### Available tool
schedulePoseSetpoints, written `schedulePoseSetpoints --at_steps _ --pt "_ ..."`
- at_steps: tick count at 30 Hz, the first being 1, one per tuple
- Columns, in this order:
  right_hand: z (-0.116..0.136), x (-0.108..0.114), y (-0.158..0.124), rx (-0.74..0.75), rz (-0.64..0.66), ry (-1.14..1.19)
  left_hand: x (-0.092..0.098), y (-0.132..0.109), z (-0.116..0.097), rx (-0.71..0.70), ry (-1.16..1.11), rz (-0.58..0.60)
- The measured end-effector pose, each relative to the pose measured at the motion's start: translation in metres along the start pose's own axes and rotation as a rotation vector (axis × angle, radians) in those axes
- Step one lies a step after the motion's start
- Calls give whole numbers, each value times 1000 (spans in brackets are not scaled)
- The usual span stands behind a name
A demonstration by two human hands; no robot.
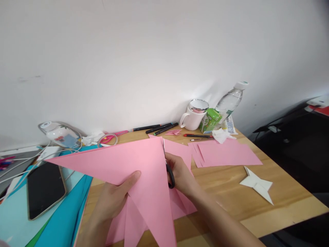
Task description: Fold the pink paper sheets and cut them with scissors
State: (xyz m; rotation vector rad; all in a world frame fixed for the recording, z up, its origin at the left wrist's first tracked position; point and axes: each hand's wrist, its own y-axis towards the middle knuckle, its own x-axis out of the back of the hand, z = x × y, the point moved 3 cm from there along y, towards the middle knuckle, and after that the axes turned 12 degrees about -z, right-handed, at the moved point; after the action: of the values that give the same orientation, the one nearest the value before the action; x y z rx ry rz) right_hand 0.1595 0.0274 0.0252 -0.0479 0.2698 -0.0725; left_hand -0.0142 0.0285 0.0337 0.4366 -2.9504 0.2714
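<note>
A large folded sheet of pink paper [144, 156] is raised over the table, its left corner drawn out to a long point. My left hand [119, 192] grips it from below, thumb pressed on the near face and the other fingers hidden behind. At the paper's right edge, my right hand [180, 171] is closed around black-handled scissors [170, 176]. Their blade stands upright along that edge; how far the blades are apart cannot be made out. More pink paper [180, 151] lies beneath and behind the held piece.
Pink sheets [231, 154] and a white folded paper star [257, 185] lie to the right. Along the wall stand a white mug [194, 116], a green carton [210, 120] and a water bottle [230, 103]. A phone [46, 190] rests on blue paper at left, near white cables.
</note>
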Motion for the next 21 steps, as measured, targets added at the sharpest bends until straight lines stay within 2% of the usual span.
schedulePoseSetpoints --at_steps 8,21 --pt "-1 1 0 -14 -39 -54 1 -1 -2 56 -12 33" --pt "0 0 0 -40 -82 -53 0 -1 -5 41 -9 50"
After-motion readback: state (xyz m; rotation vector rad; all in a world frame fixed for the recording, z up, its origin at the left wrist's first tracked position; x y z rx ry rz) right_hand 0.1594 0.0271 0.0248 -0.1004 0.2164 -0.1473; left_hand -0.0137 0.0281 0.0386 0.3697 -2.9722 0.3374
